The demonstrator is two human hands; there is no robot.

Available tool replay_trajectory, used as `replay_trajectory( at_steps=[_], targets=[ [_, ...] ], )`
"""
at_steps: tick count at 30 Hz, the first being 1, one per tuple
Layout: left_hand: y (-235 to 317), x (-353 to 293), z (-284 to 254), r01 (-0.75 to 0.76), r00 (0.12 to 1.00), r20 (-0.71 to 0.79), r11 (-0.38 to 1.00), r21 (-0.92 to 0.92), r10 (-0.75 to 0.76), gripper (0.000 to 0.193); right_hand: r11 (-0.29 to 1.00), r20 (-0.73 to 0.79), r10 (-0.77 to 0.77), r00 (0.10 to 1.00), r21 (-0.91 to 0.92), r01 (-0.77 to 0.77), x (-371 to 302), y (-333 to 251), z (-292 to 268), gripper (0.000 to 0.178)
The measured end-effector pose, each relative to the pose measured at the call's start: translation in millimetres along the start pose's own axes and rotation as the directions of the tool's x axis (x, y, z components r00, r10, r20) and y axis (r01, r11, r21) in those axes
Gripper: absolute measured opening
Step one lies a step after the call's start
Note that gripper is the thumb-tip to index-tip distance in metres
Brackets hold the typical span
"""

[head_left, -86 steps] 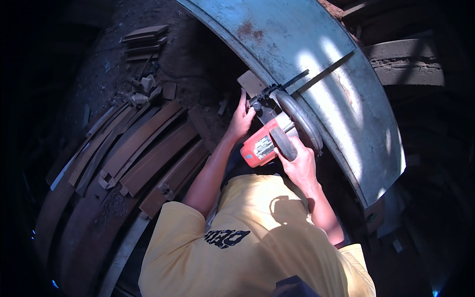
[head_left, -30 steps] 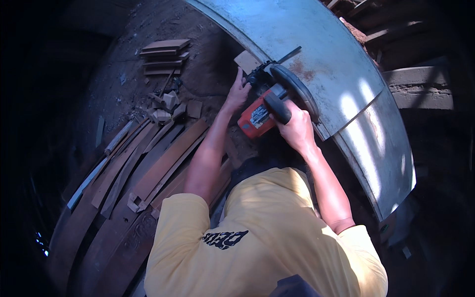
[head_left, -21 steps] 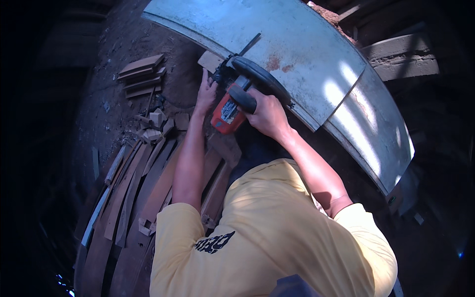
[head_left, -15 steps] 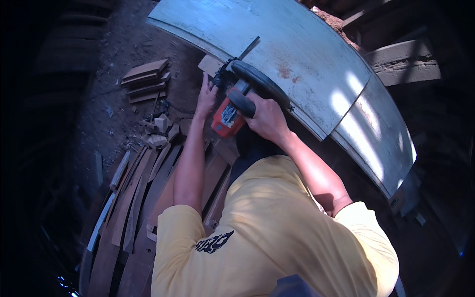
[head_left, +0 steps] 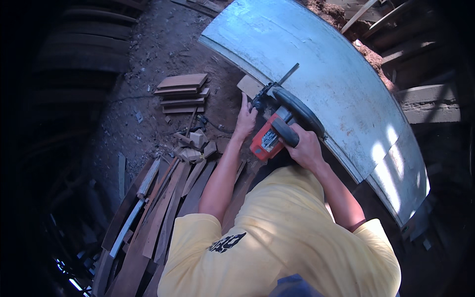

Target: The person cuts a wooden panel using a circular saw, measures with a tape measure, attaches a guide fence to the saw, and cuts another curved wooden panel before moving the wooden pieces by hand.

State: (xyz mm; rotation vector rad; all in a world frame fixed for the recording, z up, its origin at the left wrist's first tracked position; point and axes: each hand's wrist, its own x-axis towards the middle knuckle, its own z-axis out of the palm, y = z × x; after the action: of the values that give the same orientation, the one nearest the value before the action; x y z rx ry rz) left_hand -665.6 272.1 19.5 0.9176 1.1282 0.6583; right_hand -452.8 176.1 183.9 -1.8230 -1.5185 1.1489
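The red saw (head_left: 263, 144) has moved left along the counter (head_left: 316, 74), now clear of the seam (head_left: 379, 162); right fingers (head_left: 298, 130) clasp its handle (head_left: 284, 132); left fingers (head_left: 244, 102), hold unclear, have a wooden block (head_left: 249, 86) just beyond.

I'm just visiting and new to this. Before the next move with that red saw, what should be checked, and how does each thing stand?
1. Right hand gripping the red saw by its black handle: ok.
2. Left hand well clear of the saw: not ok; it is close up at the saw's front end.
3. Blade fully covered: cannot tell; the curved guard shows, but its underside is hidden.
4. Wooden block held firmly: cannot tell; it shows at the edge of the pale panel.
5. Stack of boards clear of the saw: ok; it lies apart.
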Motion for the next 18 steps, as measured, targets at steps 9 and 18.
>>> replay_trajectory(
  at_steps=[9, 18],
  targets=[
    [16.5, 43.0, -59.7, -0.016, 0.995, -0.093, 0.999, 0.048, 0.020, 0.086, 1.000, -0.005, -0.010, 1.000, 0.005, 0.011, 62.2, -36.0, 32.2, 0.026],
    [38.5, 89.3, -126.8, -0.024, 0.999, -0.037, 0.999, 0.038, 0.025, 0.087, 1.000, -0.002, -0.030, 1.000, 0.003, 0.030, 125.8, -67.4, 65.9, 0.030]
  ],
)
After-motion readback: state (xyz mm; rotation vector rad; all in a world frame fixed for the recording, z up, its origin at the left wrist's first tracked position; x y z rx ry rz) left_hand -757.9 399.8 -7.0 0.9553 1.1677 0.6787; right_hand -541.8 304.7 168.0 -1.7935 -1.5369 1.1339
